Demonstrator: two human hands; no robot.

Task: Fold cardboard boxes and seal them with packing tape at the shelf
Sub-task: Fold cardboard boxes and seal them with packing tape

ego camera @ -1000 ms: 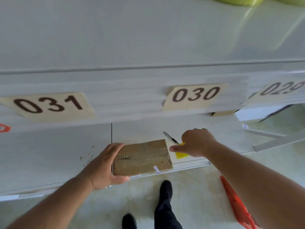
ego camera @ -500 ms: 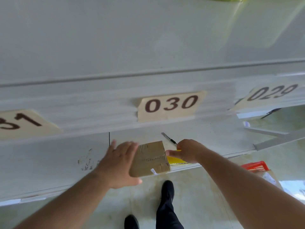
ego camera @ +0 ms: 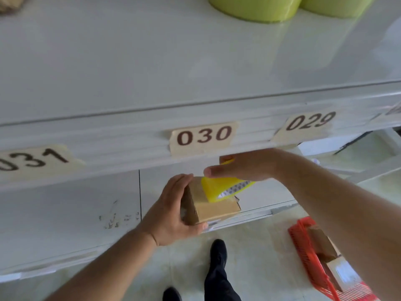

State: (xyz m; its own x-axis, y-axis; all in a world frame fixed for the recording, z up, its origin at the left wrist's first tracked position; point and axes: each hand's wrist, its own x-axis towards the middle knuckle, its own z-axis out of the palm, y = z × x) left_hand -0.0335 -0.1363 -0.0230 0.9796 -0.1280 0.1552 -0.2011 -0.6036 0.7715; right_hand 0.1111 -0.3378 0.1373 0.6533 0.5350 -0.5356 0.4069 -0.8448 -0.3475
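- Box (ego camera: 213,208): small, cardboard, at the front edge of the lower shelf (ego camera: 65,213), below the 030 label (ego camera: 202,137). Tilted, one corner toward the camera.
- Left hand (ego camera: 171,213): grips the box's left end, fingers over the top, thumb under the near bottom edge.
- Right hand (ego camera: 245,166): above the box, knuckles up, holding a yellow tape roll (ego camera: 225,189) that hangs beneath the palm. How far the fingers curl round it cannot be made out.
- Tape: lower edge touches the box top, near its right half.
- Upper shelf (ego camera: 195,61): two green rolls (ego camera: 256,7) at the far edge.
- Front lip carries labels 031 (ego camera: 34,159) and 029 (ego camera: 308,122) either side of 030.
- Floor: red basket (ego camera: 312,253) at right holding cardboard packages; black shoes (ego camera: 218,250) below the shelf edge.
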